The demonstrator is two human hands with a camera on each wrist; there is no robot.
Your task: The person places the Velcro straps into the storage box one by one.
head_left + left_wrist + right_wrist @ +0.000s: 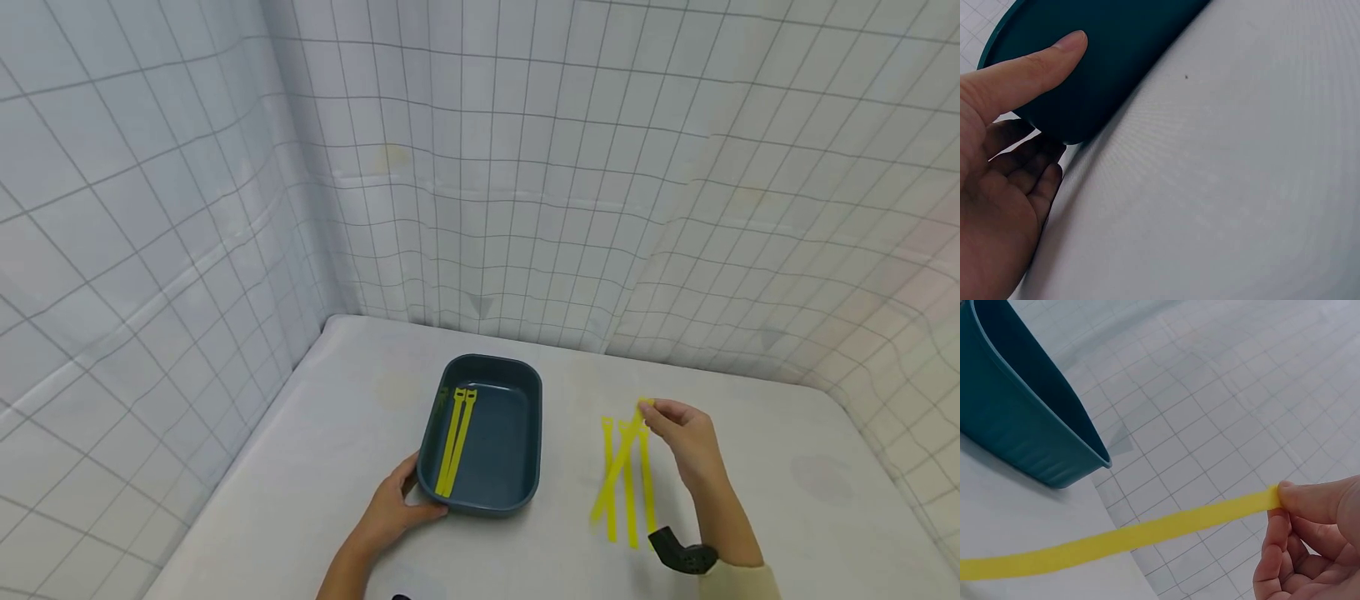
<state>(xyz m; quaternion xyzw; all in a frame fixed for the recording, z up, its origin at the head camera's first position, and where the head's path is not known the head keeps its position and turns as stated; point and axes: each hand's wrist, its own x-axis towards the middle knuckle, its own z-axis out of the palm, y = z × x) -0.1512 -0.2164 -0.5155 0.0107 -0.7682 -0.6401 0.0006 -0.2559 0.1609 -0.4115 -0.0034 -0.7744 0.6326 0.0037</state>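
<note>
A dark teal plastic bin [501, 442] stands upright on the white table. My left hand [390, 510] grips its near left corner, with the thumb [1054, 65] against the outer wall and the fingers around the corner. Two yellow cable straps [462, 429] with slotted heads lie side by side along the bin's left side. To the right of the bin, my right hand [686, 437] pinches one end of another yellow cable strap [1147, 531] between thumb and fingertips. That strap hangs slanting over three more yellow straps [647, 479] laid out on the table.
The white table [315, 467] carries the bin and straps. White curtains with a dark grid [570, 167] hang behind it and at both sides. A black wrist device [682, 554] sits on my right wrist.
</note>
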